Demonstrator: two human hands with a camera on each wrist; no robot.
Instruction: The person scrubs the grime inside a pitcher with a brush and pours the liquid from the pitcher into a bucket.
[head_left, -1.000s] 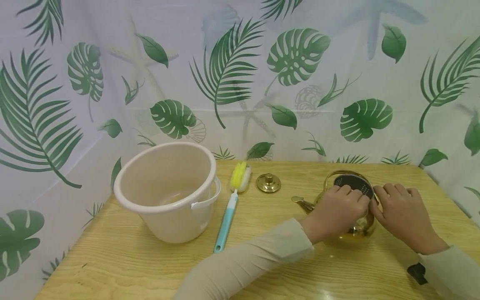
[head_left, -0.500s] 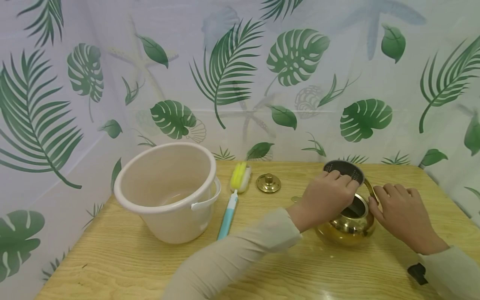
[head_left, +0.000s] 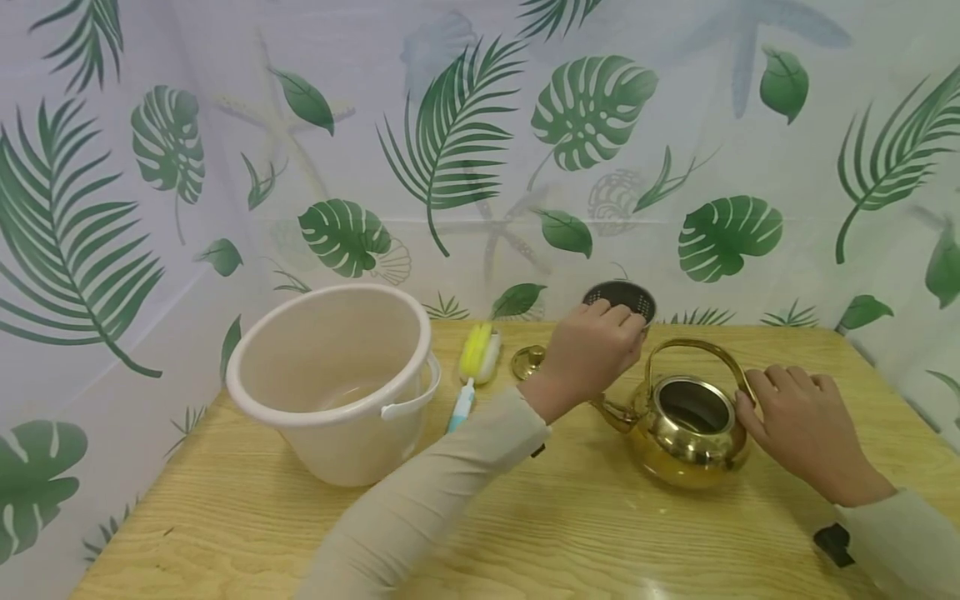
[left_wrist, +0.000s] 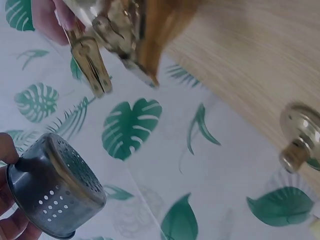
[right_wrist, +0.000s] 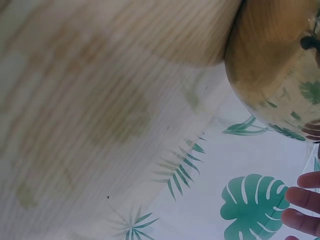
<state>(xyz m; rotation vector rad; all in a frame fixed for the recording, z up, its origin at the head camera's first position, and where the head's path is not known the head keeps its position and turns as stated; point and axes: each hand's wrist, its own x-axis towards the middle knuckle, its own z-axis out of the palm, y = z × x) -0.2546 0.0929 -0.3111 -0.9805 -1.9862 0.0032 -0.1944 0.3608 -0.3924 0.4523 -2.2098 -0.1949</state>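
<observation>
My left hand (head_left: 592, 354) holds a dark metal tea strainer (head_left: 633, 300) by its rim, raised above the back of the table and left of the kettle. In the left wrist view, the perforated wall of the strainer (left_wrist: 52, 200) shows, with fingertips at its rim. A shiny gold kettle (head_left: 686, 462) stands upright on the table, its round mouth uncovered and its spout pointing left. With my right hand (head_left: 806, 433) I grip the right side of its arched handle (head_left: 693, 343). The gold lid (head_left: 528, 360) lies on the table, partly hidden behind my left hand.
A large cream bucket (head_left: 352, 437) with a white side handle stands on the left. Between it and the lid lies a bottle brush (head_left: 475, 354) with a yellow head, its blue handle partly covered by my sleeve. A leaf-patterned sheet (head_left: 465, 275) hangs behind the wooden table (head_left: 600, 542).
My left hand has lifted the strainer out of the kettle's mouth and carried it left. The kettle and my right hand on its handle have stayed in place.
</observation>
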